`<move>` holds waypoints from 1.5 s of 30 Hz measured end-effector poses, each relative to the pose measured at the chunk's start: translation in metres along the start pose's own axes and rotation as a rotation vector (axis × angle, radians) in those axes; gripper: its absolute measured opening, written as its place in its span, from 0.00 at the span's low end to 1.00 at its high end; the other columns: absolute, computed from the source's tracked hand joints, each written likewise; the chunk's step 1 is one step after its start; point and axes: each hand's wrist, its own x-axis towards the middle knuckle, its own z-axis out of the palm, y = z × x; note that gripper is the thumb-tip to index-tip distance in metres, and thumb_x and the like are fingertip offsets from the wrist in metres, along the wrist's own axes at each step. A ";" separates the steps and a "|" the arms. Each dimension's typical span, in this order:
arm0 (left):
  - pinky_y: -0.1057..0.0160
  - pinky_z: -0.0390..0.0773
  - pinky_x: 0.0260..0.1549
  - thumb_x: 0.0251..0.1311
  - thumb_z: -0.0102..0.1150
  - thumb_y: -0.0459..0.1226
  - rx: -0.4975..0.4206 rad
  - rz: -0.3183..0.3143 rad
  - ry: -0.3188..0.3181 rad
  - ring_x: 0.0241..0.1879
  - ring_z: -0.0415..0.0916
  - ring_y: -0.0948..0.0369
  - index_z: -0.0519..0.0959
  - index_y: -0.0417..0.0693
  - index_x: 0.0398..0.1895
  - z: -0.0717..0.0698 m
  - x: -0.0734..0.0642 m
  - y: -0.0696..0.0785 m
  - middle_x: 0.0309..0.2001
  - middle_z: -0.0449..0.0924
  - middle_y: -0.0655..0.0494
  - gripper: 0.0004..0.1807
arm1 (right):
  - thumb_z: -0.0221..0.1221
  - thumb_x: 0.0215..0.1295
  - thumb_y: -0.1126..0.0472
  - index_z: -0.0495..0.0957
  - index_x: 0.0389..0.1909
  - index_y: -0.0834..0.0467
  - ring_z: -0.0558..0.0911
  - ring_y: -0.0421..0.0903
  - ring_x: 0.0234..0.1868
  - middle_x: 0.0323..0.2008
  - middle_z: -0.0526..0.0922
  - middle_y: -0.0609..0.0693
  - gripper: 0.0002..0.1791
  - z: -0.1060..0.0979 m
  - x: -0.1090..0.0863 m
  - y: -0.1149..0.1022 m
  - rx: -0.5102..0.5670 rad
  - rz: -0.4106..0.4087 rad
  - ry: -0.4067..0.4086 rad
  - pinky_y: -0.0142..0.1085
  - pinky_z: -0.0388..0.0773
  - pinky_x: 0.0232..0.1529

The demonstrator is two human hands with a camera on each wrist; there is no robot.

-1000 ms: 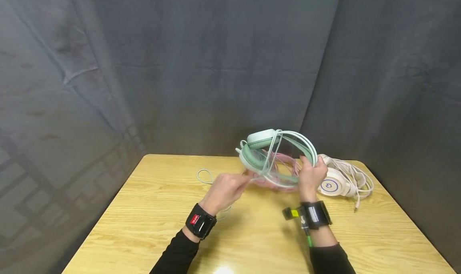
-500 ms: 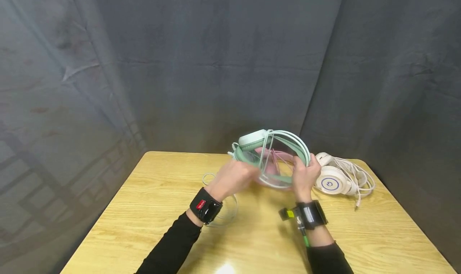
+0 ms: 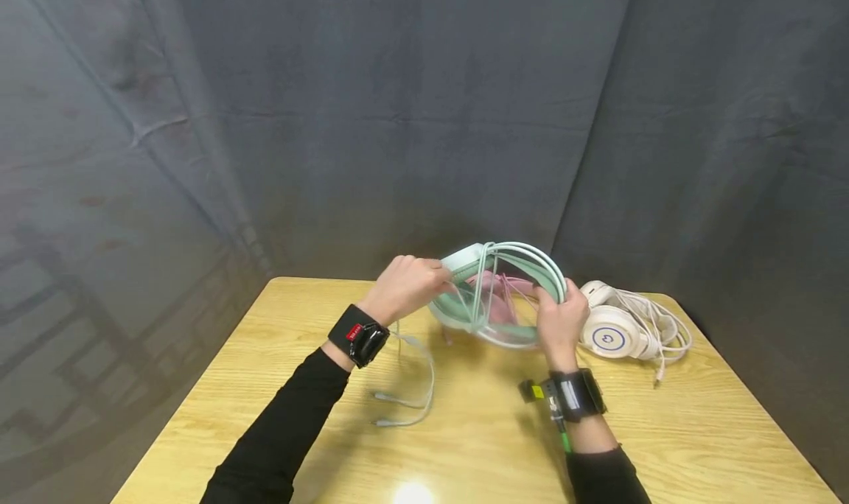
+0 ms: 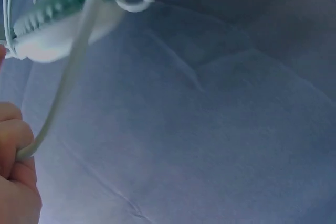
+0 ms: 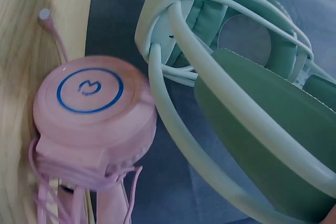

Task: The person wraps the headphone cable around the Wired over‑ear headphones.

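Mint-green headphones (image 3: 464, 259) are held up over the table, their cable wound around the ear cups and headband. My right hand (image 3: 560, 320) grips the headband; its green padding (image 5: 262, 135) fills much of the right wrist view. My left hand (image 3: 406, 287) is beside the ear cups with fingers curled around the pale green cable (image 4: 67, 77), which runs taut from the fist up past the cups in the left wrist view. The cable's loose end (image 3: 431, 386) hangs below the left hand, with two plugs near the tabletop.
Pink headphones (image 5: 94, 114) with a wound cord lie on the table behind the green ones. White headphones (image 3: 613, 338) with a bundled cable rest at the table's right side. A grey curtain (image 3: 398, 158) stands behind the wooden table (image 3: 504, 445).
My left hand has swung across the ear cups and then up and left, drawing the cable's loose end off the table. The right hand with the headphones has shifted slightly left.
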 end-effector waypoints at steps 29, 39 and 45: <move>0.65 0.73 0.15 0.58 0.63 0.46 0.298 0.280 0.187 0.20 0.73 0.62 0.79 0.54 0.28 -0.006 0.022 -0.038 0.26 0.71 0.59 0.09 | 0.66 0.52 0.63 0.81 0.29 0.62 0.74 0.51 0.25 0.22 0.81 0.57 0.06 0.006 -0.006 -0.004 -0.095 -0.069 -0.185 0.38 0.67 0.32; 0.64 0.67 0.12 0.62 0.54 0.50 0.246 0.139 0.259 0.18 0.65 0.61 0.76 0.53 0.32 -0.010 0.021 -0.064 0.25 0.66 0.56 0.12 | 0.66 0.54 0.66 0.82 0.31 0.62 0.74 0.42 0.25 0.24 0.82 0.55 0.04 0.001 -0.003 0.001 -0.039 -0.141 -0.326 0.30 0.69 0.31; 0.66 0.57 0.11 0.61 0.58 0.49 0.189 0.026 0.250 0.16 0.54 0.64 0.79 0.56 0.33 -0.006 0.018 -0.069 0.23 0.62 0.57 0.08 | 0.61 0.55 0.71 0.80 0.32 0.64 0.70 0.36 0.15 0.18 0.76 0.41 0.04 -0.003 0.000 0.005 0.133 -0.102 -0.441 0.28 0.68 0.19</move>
